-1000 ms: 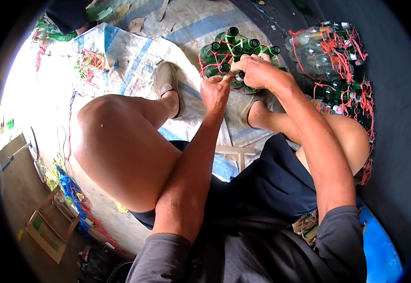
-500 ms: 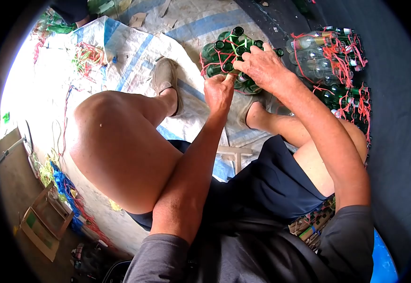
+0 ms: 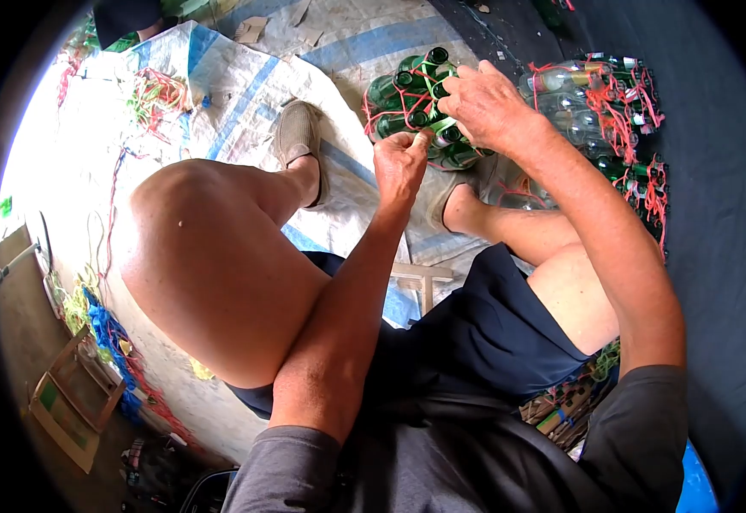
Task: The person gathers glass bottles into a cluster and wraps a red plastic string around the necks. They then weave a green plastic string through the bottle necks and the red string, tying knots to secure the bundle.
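Observation:
A bundle of green glass bottles [image 3: 387, 89] stands between my feet, necks up, with red and pale green plastic twine [image 3: 438, 120] running round and between the necks. My left hand [image 3: 400, 161] is closed at the near side of the bundle, thumb and forefinger pinching the green twine. On the right side, my right hand [image 3: 488, 109] bends over the bottle tops with its fingers closed on the twine. That hand hides part of the bundle and some of the necks.
Tied bundles of clear and green bottles [image 3: 574, 107] lie at the right. A white and blue tarp [image 3: 253, 94] covers the floor, with a tangle of twine [image 3: 157, 98] on it. A small wooden frame [image 3: 424, 278] is between my legs. More coloured twine [image 3: 116, 342] lies at the left.
My right hand has shifted slightly right and away from my left hand, showing more of the green twine and necks between them. My left hand stays nearly in place.

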The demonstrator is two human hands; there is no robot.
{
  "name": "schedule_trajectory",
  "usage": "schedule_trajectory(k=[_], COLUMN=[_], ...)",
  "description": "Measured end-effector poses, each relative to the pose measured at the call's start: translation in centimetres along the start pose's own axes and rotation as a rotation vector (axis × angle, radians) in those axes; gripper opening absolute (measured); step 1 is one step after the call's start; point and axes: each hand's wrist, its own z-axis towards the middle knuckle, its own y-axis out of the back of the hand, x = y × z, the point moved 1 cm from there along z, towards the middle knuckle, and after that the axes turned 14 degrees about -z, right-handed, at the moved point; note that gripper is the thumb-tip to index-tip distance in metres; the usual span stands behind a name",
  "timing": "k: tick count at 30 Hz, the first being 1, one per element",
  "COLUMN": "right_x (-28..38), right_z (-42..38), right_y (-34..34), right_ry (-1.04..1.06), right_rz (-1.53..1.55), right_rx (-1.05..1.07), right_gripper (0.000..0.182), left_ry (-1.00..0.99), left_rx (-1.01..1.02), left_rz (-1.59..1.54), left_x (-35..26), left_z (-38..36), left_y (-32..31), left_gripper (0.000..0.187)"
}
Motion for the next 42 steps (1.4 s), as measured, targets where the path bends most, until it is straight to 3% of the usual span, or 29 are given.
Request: schedule_trajectory(k=[8, 18, 34, 42], right_x=[-1.6, -2.6, -5.4, -5.9], right_z=[0.6, 1.3, 2.2, 3.0], right_y=[1.2, 1.1, -0.2, -1.3], right_ry=[0.019, 0.021, -0.085, -0.127], right_rz=[0.012, -0.004, 0.184, 0.322], right_rx=[0.173, 0.185, 0.017, 0.044], right_gripper=[0.019, 0.015, 0.01, 0.011], left_ry=[0.001, -0.009, -0.038, -0.044], left_rx=[0.052, 0.111, 0.115, 0.064], left_rz=[-0.061, -0.114, -0.182, -0.107], left_x=[-0.9, -1.6, -1.5, -0.8], left_z=[-0.4, -1.0, -1.0, -0.8], left_y=[-0.2, -0.3, -0.9, -1.0], left_gripper=[0.034, 0.031, 0.037, 0.036])
